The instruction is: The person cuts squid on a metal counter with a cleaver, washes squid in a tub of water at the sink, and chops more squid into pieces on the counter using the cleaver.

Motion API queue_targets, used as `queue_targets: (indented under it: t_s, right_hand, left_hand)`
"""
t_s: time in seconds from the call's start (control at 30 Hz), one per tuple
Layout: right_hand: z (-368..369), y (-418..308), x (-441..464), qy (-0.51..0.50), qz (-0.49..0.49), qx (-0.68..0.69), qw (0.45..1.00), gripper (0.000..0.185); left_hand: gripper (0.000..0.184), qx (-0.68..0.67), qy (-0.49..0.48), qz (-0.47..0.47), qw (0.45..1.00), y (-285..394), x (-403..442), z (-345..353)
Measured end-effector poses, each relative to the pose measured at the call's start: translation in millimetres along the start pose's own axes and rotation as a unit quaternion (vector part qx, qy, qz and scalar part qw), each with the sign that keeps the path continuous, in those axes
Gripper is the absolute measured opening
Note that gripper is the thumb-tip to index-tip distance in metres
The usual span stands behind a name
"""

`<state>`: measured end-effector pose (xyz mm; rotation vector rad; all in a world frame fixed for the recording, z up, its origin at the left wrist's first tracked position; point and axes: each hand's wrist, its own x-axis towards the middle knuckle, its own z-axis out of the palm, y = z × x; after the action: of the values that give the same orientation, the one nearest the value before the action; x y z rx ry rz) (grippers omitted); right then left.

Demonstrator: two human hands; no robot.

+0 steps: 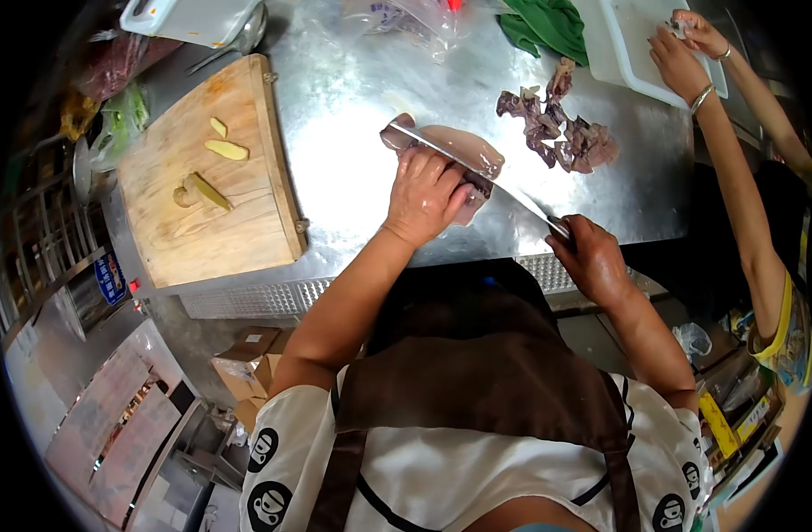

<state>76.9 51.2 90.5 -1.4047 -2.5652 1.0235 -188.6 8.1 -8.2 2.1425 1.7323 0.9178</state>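
A long knife (512,191) lies slantwise across a wet, pale purplish-grey piece of flesh (468,148) that looks like squid, flat on the metal table. My right hand (594,262) is closed round the knife's dark handle, near the table's front edge. With its fingers bent, my left hand (424,197) presses and holds the flesh close beside the blade. Part of the flesh is hidden under that hand and the blade. To the right, a heap of cut purple pieces (557,133) lies on the table, apart from both hands.
A wooden board (220,164) on the left bears several ginger pieces (226,150). At the back are a plastic bag (415,22) and a green cloth (544,27). Another person's hands (685,66) work over a white tub (623,49) at the far right.
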Motion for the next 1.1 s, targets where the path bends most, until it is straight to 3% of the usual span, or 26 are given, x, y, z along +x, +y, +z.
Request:
queue_targets:
  t_s: [0.13,0.2,0.43,1.1]
  right_hand:
    - [-4.4,-0.2,4.7,-0.033,0.009,-0.018,0.999,0.024]
    - [-5.2,2.0,6.7,-0.032,0.001,-0.022,0.999,0.024]
    - [-7.6,8.0,13.0,-0.067,0.019,-0.025,0.997,0.026]
    - [-4.4,0.2,40.7,-0.106,0.041,0.013,0.993,0.033]
  left_hand:
    - [0.028,-0.003,-0.013,-0.014,1.000,4.3,1.1,1.4]
    - [0.027,0.016,0.029,0.010,0.999,6.7,2.0,3.0]
    - [0.028,0.037,-0.019,-0.032,0.999,9.6,4.4,6.5]
    - [0.027,-0.008,-0.014,-0.034,0.999,4.4,8.5,5.9]
